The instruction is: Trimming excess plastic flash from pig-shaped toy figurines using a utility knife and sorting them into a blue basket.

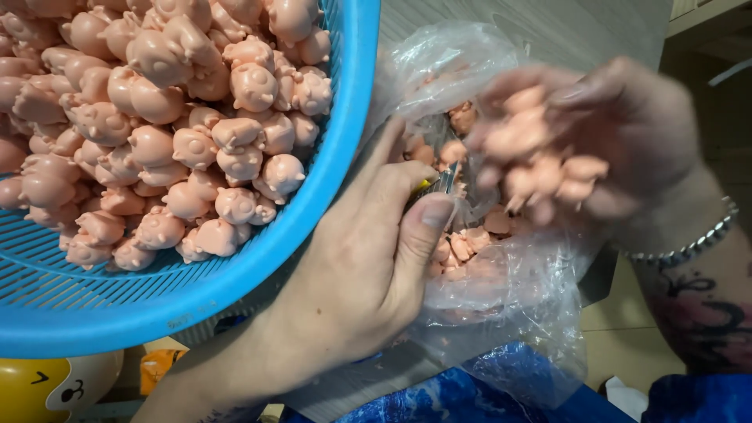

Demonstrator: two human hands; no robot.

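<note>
Bagging step — your right hand is cupped around pink pig figures over the clear bag; left hand pinches its rim open. Next, I'd guess — drop them in cleanly.

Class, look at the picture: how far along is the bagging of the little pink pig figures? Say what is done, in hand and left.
Done: some pink figures already lie in the clear plastic bag. In hand: the right hand, blurred, holds a handful of figures over the bag, while the left hand grips the bag's edge. Left: a large heap of figures fills the blue basket.
</note>
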